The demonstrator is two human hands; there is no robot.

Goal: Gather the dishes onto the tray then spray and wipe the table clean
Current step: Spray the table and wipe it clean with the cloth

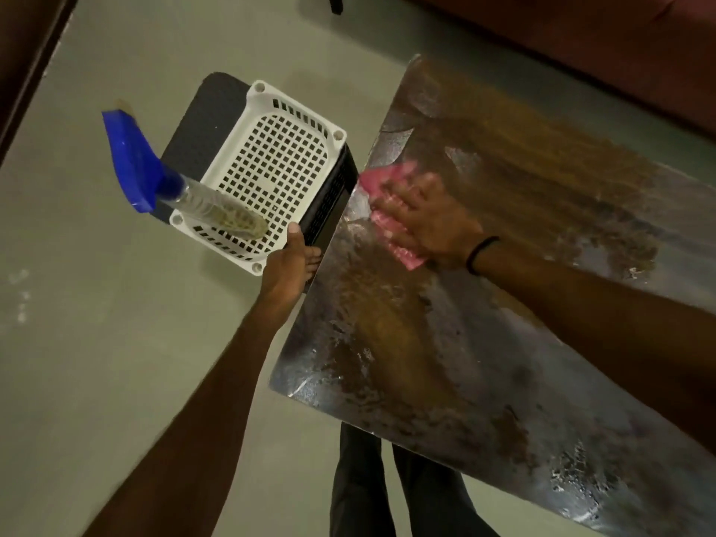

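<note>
I see a spray bottle (pixel 201 195) with a blue trigger head lying tilted in the white perforated tray (pixel 283 157), which sits on a dark stool (pixel 197 122) just left of the table (pixel 484 323). The left hand (pixel 288 261) grips the table's left edge, its fingers curled under the rim. On the table near that edge, the right hand (pixel 426 219) presses flat with spread fingers on a pink cloth (pixel 381 211). The metal tabletop looks wet and streaked.
</note>
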